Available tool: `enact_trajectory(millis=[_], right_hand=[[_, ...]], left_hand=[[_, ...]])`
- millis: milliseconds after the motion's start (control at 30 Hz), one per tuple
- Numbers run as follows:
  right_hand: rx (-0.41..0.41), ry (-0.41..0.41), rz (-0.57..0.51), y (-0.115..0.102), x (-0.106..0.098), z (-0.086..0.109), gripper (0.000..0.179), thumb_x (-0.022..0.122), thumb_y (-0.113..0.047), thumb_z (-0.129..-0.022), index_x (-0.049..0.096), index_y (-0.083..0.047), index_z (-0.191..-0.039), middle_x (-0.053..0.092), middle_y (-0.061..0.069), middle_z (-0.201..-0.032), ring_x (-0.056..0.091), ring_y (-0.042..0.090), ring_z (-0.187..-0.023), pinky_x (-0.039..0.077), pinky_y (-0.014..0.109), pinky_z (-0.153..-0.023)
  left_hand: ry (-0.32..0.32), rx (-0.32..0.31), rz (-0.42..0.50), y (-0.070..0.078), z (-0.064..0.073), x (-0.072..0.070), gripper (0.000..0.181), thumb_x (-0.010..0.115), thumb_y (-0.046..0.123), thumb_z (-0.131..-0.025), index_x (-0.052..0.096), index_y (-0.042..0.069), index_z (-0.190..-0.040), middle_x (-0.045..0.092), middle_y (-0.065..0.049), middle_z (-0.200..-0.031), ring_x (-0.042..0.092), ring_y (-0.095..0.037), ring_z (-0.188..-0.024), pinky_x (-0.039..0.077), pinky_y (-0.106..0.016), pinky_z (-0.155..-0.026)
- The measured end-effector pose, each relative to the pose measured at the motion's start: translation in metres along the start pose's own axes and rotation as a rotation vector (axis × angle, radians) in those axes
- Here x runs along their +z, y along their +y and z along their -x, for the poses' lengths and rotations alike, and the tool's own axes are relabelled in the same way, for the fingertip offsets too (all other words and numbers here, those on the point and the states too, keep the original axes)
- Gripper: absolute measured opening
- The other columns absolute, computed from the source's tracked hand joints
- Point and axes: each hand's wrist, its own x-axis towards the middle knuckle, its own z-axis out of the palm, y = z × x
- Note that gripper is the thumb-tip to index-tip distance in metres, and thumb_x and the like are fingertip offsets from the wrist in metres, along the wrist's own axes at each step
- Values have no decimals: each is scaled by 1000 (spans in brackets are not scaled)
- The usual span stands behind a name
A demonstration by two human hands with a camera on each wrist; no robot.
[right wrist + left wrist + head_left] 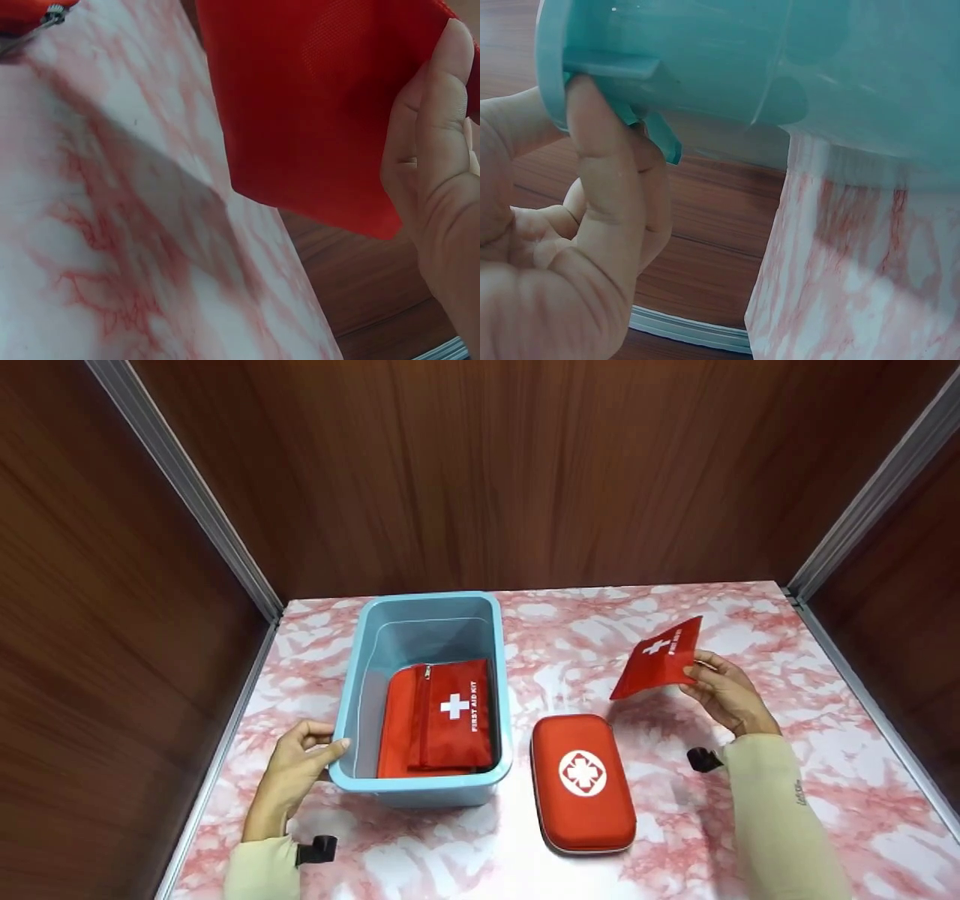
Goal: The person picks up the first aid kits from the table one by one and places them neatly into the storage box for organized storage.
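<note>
My left hand [294, 765] grips the near left rim of a blue plastic bin [420, 784], its thumb on top and fingers curled under the edge, as the left wrist view shows. Inside the bin lies a red first aid pouch [442, 742] with a white cross, on top of another red case [395, 720]. At the right, my right hand [724, 690] pinches the edge of a second red first aid pouch [652, 666], held tilted above the table. Close up, the right wrist view shows this pouch's plain red side [315, 112], with its shadow on the table.
A red hard-shell first aid case [585, 817] with a round white emblem lies on the marbled table [420, 859], right of the bin. Dark wood panels [525, 472] with metal edging stand at the back and both sides.
</note>
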Motion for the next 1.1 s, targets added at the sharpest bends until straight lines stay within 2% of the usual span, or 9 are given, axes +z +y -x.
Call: enact_trajectory(millis=[767, 1100], right_hand=[[-57, -17, -20, -9, 21, 2, 22, 51, 12, -97, 64, -4, -102, 68, 10, -94, 71, 21, -72, 60, 28, -68], [-52, -9, -18, -11, 28, 3, 20, 52, 12, -97, 62, -5, -102, 66, 8, -96, 70, 20, -74, 60, 28, -67]], left_hand=[[-12, -3, -13, 1, 1, -1, 28, 67, -7, -90, 51, -10, -113, 62, -11, -94, 65, -15, -71, 56, -29, -58], [-11, 3, -13, 1, 0, 0, 27, 67, -8, -90, 52, -10, -112, 63, -11, -94, 66, -15, -70, 56, -29, -58]])
